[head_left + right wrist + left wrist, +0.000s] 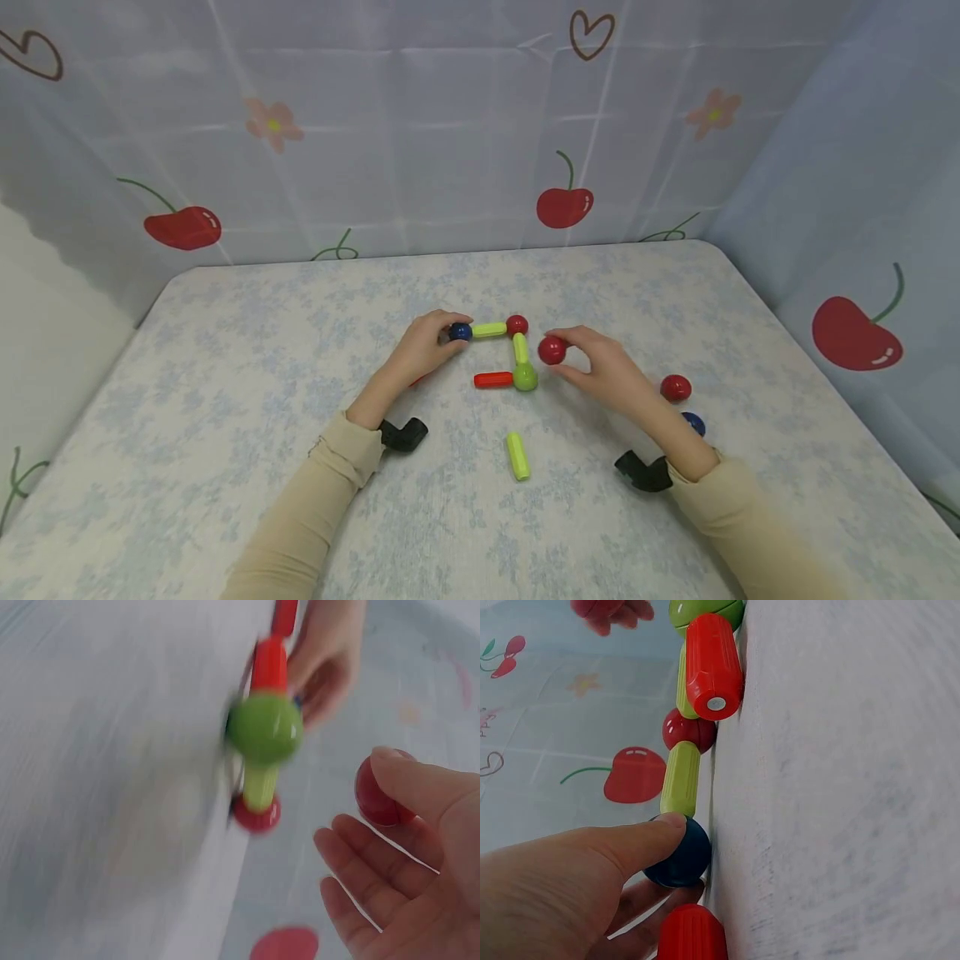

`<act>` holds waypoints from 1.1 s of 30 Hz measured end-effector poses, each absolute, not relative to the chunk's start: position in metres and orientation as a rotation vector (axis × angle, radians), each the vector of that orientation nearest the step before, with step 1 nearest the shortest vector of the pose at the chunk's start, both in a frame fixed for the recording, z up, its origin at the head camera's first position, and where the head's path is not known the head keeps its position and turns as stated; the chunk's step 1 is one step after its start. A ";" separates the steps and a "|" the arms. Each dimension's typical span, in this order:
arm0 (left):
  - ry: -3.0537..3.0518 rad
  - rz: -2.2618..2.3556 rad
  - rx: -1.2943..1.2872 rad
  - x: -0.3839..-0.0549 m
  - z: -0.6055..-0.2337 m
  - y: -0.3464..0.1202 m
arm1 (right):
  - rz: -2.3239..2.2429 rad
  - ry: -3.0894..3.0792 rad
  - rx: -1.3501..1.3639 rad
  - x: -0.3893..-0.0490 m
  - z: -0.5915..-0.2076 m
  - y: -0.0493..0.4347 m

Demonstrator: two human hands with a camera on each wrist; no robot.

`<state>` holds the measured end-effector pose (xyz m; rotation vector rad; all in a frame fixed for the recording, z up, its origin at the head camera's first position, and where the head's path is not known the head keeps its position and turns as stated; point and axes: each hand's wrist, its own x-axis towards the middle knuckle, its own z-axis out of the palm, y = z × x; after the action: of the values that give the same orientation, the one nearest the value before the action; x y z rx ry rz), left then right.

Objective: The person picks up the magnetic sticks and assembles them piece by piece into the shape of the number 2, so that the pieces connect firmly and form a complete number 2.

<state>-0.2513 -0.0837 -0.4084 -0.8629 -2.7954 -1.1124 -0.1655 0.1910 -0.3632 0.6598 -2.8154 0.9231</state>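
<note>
My left hand (425,344) pinches a blue ball (681,853) between thumb and fingers. That ball joins a yellow-green rod (490,330), which runs right to a red ball (517,325). From there a second yellow-green rod (521,348) leads toward me to a green ball (526,377), with a red rod (493,380) pointing left from it. Another red rod (692,934) lies close to the left hand, mostly hidden by it in the head view. My right hand (600,367) holds a separate red ball (552,350) by thumb and fingertips, just right of the joined pieces.
A loose yellow-green rod (517,456) lies nearer me on the patterned tabletop (247,375). To the right, a red ball (676,387) and a blue ball (694,423) sit by the right forearm. A printed curtain (450,150) hangs behind the table.
</note>
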 end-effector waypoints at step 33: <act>-2.752 -1.178 -0.916 -0.252 -0.410 -0.088 | 0.666 -2.802 1.134 -0.194 -0.397 0.103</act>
<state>-0.2524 -0.0875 -0.4104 -0.9161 -2.7524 -1.1776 -0.1942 0.1029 -0.3971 1.1341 -2.8015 0.6664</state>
